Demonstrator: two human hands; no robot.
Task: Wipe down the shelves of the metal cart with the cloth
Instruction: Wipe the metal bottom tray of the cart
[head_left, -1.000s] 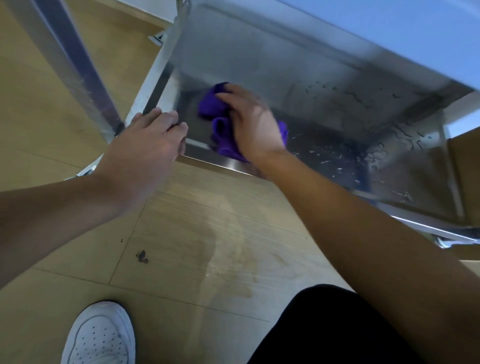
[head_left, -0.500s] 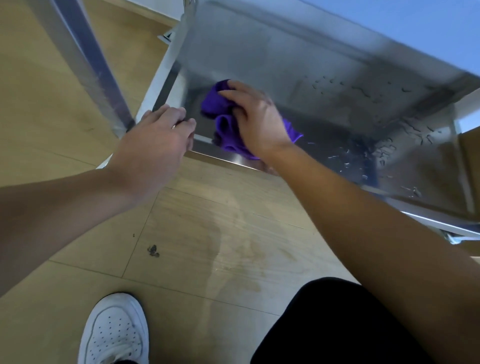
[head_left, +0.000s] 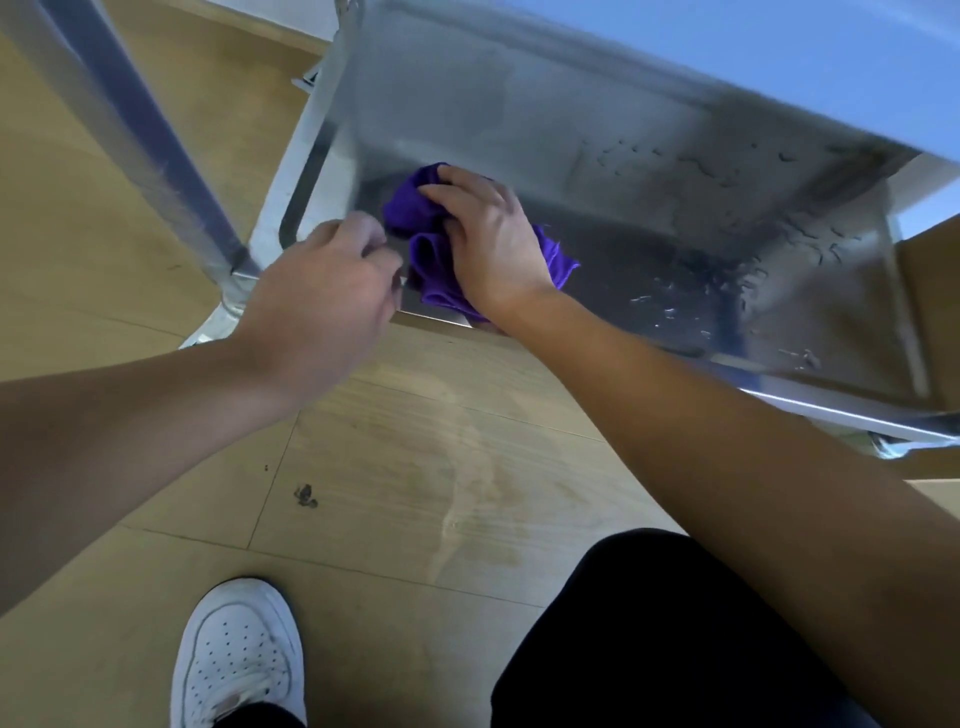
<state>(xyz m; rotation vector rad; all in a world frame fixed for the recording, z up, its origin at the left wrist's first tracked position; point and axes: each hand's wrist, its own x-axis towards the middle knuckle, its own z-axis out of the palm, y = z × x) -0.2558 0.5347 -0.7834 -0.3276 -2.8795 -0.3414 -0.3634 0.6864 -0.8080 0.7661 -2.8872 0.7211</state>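
So the purple cloth (head_left: 431, 260) is bunched up at the front-left corner of the cart's lower shelf (head_left: 649, 218). It's gripped and pressed down by the right hand (head_left: 488, 244), with fingers curled over the top of it. The left hand (head_left: 327, 291) is held just beside the cloth at the shelf's front rim, but it's too blurred for its grip to be made out, tbh. Water droplets (head_left: 779, 249) are scattered over the shelf's right side. A white shoe (head_left: 239, 654) is planted on the wooden floor (head_left: 415, 467).
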